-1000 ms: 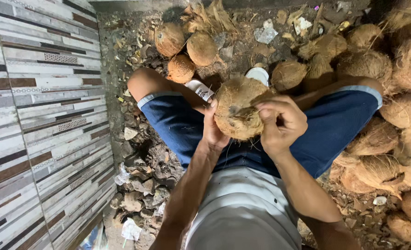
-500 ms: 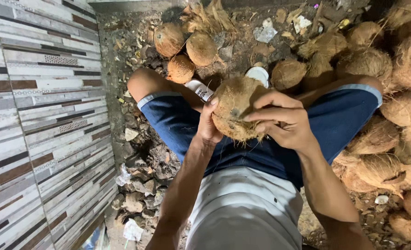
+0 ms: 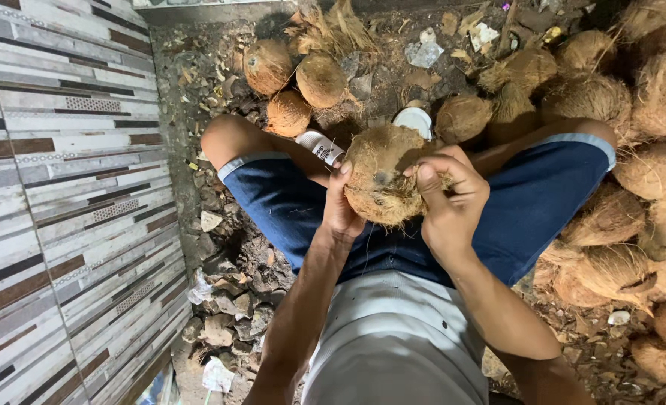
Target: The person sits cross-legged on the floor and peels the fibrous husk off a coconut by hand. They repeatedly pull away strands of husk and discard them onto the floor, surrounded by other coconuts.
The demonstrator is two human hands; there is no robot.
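Currently the right hand [image 3: 449, 202] is clamped on a coconut [image 3: 385, 184], fingers curled over its upper right side, thumb pressed to the fibres. The coconut is round, brown and hairy, with loose husk strands, held above the lap between the knees in blue shorts [image 3: 288, 210]. The left hand [image 3: 340, 214] cups its left side, fingers closed against the shell. Compared with half a second earlier, the right hand has drawn back from across the top to the right edge. More coconuts [image 3: 610, 217] lie piled at right; a tiled wall [image 3: 63, 202] stands left
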